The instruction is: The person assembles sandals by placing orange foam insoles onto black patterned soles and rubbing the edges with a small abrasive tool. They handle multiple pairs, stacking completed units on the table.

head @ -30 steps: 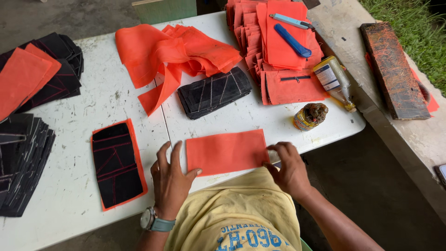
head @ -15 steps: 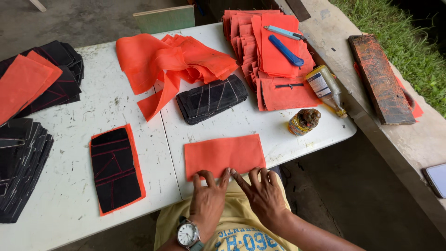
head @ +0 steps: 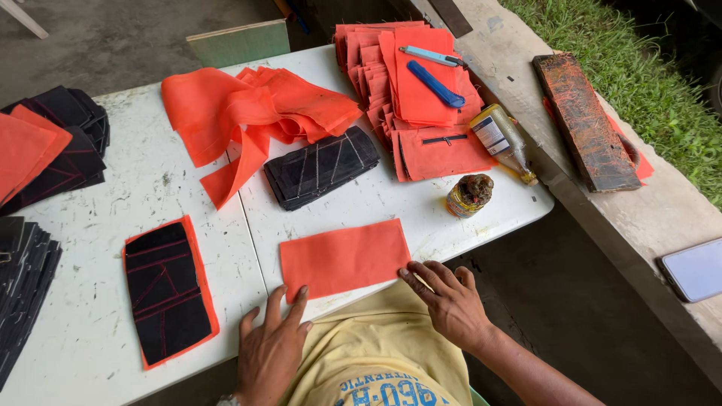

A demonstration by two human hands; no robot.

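Both hands lie flat and open, gripping nothing: left hand (head: pixel 272 344) fingertips touch the near left corner of the orange fabric rectangle (head: pixel 344 258), right hand (head: pixel 445 298) presses its near right corner, seemingly pinning it smooth at the white table (head: pixel 90 316) edge. Left wrist is cut off below; whether anything lies beneath the fabric can't be told.

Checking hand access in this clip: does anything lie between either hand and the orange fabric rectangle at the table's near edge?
Nothing visible does. The right hand has fingertips at the orange fabric rectangle by its near right corner. The left hand rests at the table edge, its fingers at the near left corner.
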